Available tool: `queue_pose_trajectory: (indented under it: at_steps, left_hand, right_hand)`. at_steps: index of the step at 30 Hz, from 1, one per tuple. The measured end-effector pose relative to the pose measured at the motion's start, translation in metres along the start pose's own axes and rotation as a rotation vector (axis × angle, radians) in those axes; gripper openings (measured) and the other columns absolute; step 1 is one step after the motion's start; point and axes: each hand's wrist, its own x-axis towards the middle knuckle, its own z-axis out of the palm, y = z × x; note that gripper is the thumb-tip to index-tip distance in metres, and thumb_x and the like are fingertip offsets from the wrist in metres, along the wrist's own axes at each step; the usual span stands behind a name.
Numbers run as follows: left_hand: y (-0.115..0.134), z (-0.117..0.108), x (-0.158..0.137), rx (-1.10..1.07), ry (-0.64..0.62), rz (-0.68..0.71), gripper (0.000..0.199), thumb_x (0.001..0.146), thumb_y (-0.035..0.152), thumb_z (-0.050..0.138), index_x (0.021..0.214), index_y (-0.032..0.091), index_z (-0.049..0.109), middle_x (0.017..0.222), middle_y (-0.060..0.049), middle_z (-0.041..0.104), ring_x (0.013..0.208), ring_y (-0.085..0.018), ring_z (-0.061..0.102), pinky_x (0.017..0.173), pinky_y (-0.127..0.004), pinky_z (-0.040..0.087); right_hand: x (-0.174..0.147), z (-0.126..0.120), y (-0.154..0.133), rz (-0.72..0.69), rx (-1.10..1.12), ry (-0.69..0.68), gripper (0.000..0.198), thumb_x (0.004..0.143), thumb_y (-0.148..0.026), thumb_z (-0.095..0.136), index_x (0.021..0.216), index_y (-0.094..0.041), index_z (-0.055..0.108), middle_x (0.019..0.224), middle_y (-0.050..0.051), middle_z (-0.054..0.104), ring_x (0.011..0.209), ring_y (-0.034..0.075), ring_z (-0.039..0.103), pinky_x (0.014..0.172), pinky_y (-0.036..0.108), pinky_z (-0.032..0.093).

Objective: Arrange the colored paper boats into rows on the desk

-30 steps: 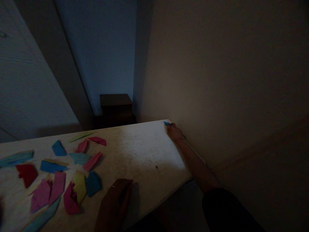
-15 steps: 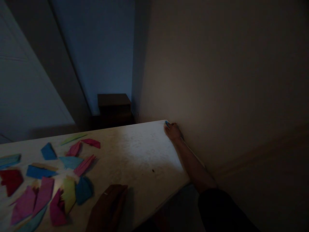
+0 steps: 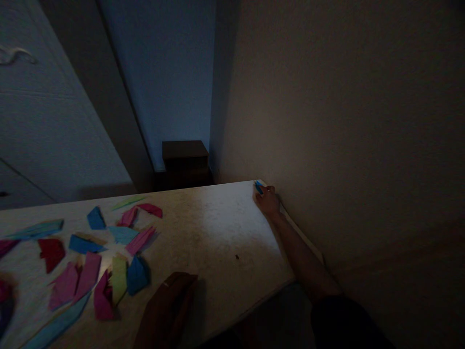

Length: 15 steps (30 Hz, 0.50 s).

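At the far right corner of the white table (image 3: 218, 213), my right hand (image 3: 269, 199) is closed on a small blue piece of folded paper (image 3: 258, 187). My left hand (image 3: 170, 303), with a ring on one finger, lies low near the front of the table. Its fingers are curled together, and whatever they might hold is hidden in shadow. Just left of it are a blue folded paper (image 3: 137, 277), a yellow-green one (image 3: 118, 280) and a magenta one (image 3: 103, 298). Several more pink, red and blue pieces (image 3: 96, 218) are spread over the table's left side.
A wall (image 3: 327, 121) runs along the table's right edge. Beyond the far edge stands a low brown cabinet (image 3: 185, 149) in the corner. A pale door panel (image 3: 54, 126) is at the left. One dark speck (image 3: 237, 257) lies on the tabletop.
The view has swung slightly left, so more paper pieces show at the left. My right hand stays at the far corner with the blue paper; my left hand has barely moved.
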Motion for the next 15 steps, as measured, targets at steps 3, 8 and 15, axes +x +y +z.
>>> queue_pose_trajectory:
  at_steps: [3,8,15]
  left_hand:
    - [0.006,-0.002,0.002,-0.027,-0.027,-0.005,0.031,0.091,0.045,0.048,0.092,0.026,0.072,0.092,-0.006,0.073,0.083,-0.022,0.07,0.074,-0.031,0.059]
    - [0.023,-0.006,0.001,-0.09,0.025,-0.003,0.025,0.092,0.036,0.049,0.089,0.023,0.071,0.086,-0.006,0.071,0.078,-0.019,0.068,0.071,-0.028,0.057]
    - [0.009,-0.031,-0.008,0.057,0.208,-0.07,0.025,0.092,0.028,0.047,0.103,0.021,0.068,0.103,-0.009,0.068,0.093,-0.02,0.066,0.08,-0.032,0.055]
  right_hand:
    - [-0.004,-0.001,0.001,-0.019,0.051,0.036,0.042,0.091,-0.03,0.046,0.131,-0.019,0.055,0.134,0.013,0.046,0.098,0.021,0.063,0.081,0.03,0.05]
    - [-0.015,-0.002,-0.009,-0.173,0.264,0.134,0.04,0.091,-0.031,0.042,0.12,-0.013,0.061,0.123,0.016,0.057,0.097,0.023,0.062,0.086,0.035,0.05]
    - [-0.055,-0.001,-0.048,-0.541,0.611,-0.159,0.039,0.091,-0.047,0.047,0.096,-0.018,0.071,0.092,0.008,0.073,0.079,0.022,0.066,0.073,0.035,0.052]
